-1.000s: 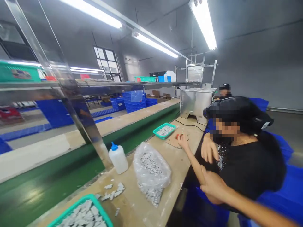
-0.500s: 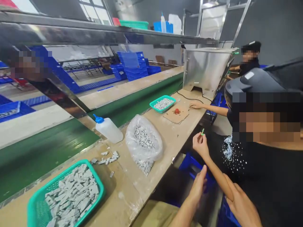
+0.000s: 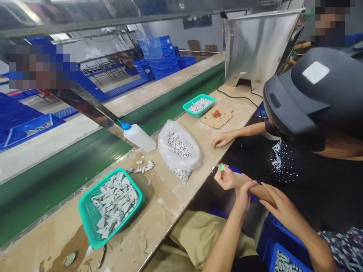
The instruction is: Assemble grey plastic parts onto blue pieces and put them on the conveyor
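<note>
Bright, even overhead light; glare on the steel housing [image 3: 256,45]; wide-angle stretching at edges

Occlusions and cut-offs, head view

Small green-tipped item [image 3: 220,166] in co-worker's hand [image 3: 227,177] too small to identify. Left hand [image 3: 244,194] and right hand [image 3: 279,209] lie on co-worker's forearm, palms and grip hidden. Blue crate [image 3: 286,260] cut by bottom edge. Grey pieces in teal basket [image 3: 85,215] too small to identify. Round object [image 3: 69,258] on worktop [image 3: 159,211] unclear.

no readable text, label or number anywhere
</note>
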Tool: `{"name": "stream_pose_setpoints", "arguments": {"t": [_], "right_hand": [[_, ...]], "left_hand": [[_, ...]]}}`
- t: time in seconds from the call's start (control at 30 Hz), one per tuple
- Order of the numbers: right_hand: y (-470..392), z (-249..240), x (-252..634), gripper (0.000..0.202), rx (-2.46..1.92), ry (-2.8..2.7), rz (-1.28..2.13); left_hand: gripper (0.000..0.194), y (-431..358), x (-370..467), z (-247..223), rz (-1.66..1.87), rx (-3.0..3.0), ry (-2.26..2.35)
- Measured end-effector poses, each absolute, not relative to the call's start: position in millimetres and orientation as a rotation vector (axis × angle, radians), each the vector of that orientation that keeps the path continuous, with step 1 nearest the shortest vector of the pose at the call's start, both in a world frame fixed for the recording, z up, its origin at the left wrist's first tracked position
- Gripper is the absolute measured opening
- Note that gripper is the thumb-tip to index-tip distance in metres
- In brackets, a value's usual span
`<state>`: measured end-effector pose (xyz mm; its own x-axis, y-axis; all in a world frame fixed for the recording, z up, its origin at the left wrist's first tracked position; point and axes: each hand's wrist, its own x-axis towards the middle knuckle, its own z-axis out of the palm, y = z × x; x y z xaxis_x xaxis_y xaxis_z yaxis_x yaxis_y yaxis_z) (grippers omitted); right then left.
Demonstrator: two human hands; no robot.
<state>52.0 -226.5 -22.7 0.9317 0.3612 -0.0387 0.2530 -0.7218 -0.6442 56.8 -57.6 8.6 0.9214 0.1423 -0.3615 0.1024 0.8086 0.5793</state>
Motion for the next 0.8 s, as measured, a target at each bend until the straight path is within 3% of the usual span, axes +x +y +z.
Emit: {"name": "stream_pose_setpoints", "arguments": {"t": [0.4, 0.7, 0.8], "right_hand": [[-194, 13, 62, 0.057, -2.372, -0.41, 0.096], [-184, 12, 75, 0.059, -2.459, -0.377, -0.186], [-167, 23, 68, 0.042, -2.368, -0.308, -0.4]], "left_hand": [[0.036, -54, 94, 8, 0.025, 0.685, 0.442], [0.036, -57, 114, -2, -0.001, 0.707, 0.368], [0.04, -57, 126, -8, 0.008, 0.736, 0.293]]}}
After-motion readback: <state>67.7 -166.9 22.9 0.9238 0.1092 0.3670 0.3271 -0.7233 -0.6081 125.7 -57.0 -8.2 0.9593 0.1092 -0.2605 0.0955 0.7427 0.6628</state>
